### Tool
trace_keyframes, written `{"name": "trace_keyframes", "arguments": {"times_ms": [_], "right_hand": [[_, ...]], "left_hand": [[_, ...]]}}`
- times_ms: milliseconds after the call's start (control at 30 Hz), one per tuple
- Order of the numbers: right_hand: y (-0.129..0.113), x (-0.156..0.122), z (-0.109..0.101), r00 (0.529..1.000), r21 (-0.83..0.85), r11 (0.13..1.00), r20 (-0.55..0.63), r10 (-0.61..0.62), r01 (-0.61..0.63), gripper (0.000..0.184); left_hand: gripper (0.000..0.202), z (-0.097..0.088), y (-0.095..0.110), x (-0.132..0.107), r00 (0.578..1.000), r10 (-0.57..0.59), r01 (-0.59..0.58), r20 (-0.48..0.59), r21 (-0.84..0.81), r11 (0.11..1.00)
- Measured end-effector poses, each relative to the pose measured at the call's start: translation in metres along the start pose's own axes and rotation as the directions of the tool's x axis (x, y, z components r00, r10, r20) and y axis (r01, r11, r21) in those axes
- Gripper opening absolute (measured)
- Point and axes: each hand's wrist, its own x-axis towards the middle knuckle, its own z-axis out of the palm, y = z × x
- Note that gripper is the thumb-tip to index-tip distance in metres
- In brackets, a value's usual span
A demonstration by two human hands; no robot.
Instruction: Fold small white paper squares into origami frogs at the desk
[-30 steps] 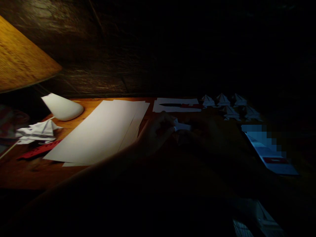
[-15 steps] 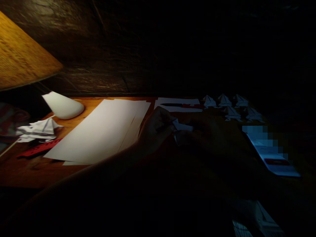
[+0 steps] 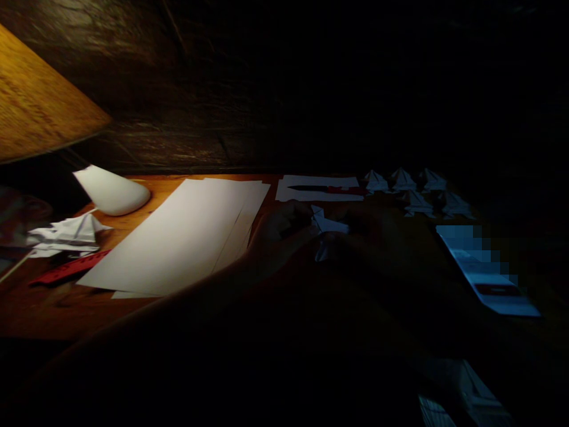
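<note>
Paper (image 3: 329, 226): small, folded, dimly lit.
Left hand (image 3: 284, 234): grip pinching its left side.
Right hand (image 3: 367, 237): grip closed on its right end.
Worktop (image 3: 31, 311): white sheets (image 3: 178, 237) at left.

A: Thing?
B: Small white folded-paper piece (image 3: 331, 226), angular, creased, held at both ends.
A: Where?
B: Just off view centre, between three and four o'clock.
A: Pose?
B: Point toward ten-eleven, flat strip toward three, dimmer flap hanging near six-seven. Join hidden, finer folds too dark.
</note>
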Motion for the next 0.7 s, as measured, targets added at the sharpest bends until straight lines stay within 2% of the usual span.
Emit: {"name": "trace_keyframes", "arguments": {"times_ms": [167, 267, 367, 500, 700], "right_hand": [[0.0044, -0.0017, -0.0001, 1.0, 0.008, 1.0, 0.013, 0.016, -0.016, 0.015], [0.0031, -0.0025, -0.0004, 0.999, 0.024, 0.999, 0.026, 0.031, -0.031, 0.017], [-0.0014, -0.0025, -0.0005, 0.999, 0.056, 0.998, 0.011, 0.043, -0.043, 0.013], [-0.0052, -0.0012, -0.0005, 0.999, 0.035, 0.999, 0.015, 0.037, -0.037, 0.008], [-0.0028, -0.0013, -0.0004, 1.0, 0.0, 1.0, 0.017, 0.025, -0.025, 0.016]], "left_hand": [[0.019, 0.0014, 0.0019, -0.0001, 1.0, -0.019, 0.019, -0.012, -0.052, 0.998], [0.019, 0.0009, 0.0014, 0.0, 0.998, -0.057, 0.059, 0.018, -0.103, 0.993], [0.015, -0.0001, -0.0005, 0.0002, 0.997, -0.045, 0.053, 0.058, -0.151, 0.987], [0.015, -0.0007, -0.0007, 0.0004, 0.999, -0.023, 0.026, 0.041, -0.066, 0.997], [0.016, -0.0002, 0.0026, 0.0002, 0.999, -0.034, 0.035, 0.03, -0.035, 0.999]]}}
